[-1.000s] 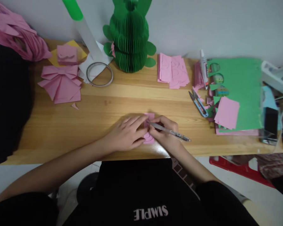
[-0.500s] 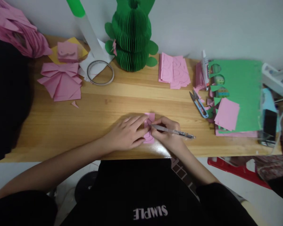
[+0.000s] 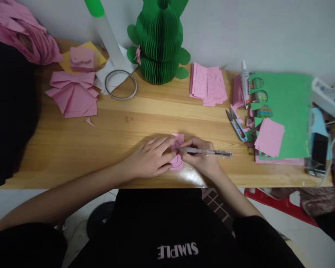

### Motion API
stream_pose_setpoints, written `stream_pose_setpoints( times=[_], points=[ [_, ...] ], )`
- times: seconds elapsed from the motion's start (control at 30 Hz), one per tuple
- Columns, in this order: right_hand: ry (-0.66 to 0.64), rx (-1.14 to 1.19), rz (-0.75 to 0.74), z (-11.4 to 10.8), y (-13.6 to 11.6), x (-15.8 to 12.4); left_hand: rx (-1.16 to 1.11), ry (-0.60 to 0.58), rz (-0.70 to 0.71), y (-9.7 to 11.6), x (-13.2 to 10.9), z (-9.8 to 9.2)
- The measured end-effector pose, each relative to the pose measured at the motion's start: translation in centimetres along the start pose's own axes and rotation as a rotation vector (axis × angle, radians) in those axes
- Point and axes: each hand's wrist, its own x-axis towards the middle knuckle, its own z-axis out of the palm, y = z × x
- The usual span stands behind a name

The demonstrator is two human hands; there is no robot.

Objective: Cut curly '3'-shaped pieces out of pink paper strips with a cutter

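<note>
Against the frame of 1 second earlier, the pen [image 3: 209,151] in the right hand [image 3: 198,157] lies swung round: its rear end, to that hand's right, now points less toward the person. The left hand [image 3: 150,158] keeps its position, palm down on the tabletop [image 3: 114,134], open, fingers slightly spread, fingertips on the pink strip [image 3: 178,164] between the hands. The right hand's fingers are bent, pinching the pen just beside the left fingertips.

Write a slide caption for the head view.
The left hand rests on a small pink paper while the right hand holds a pen to it on a wooden table.
</note>
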Motion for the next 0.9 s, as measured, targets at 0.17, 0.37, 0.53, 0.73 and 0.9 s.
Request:
stream_pose_setpoints(
  times=[0.17,0.37,0.53,0.73,0.9],
  points=[
    [-0.066,0.063,0.017,-0.3,0.0,0.3,0.027,0.026,0.025,0.0,0.0,-0.1],
    [-0.148,0.198,0.060,-0.4,0.3,0.8,0.003,0.056,0.015,0.0,-0.2,0.6],
    [-0.192,0.247,0.083,-0.5,0.3,1.1,0.025,0.069,0.034,-0.1,-0.3,0.8],
    [-0.195,0.274,0.087,-0.5,0.5,1.0,0.012,0.026,0.008,-0.1,-0.3,0.7],
    [-0.183,0.310,0.091,-0.4,0.5,1.0,0.016,0.016,0.008,-0.1,-0.3,0.6]
  ],
)
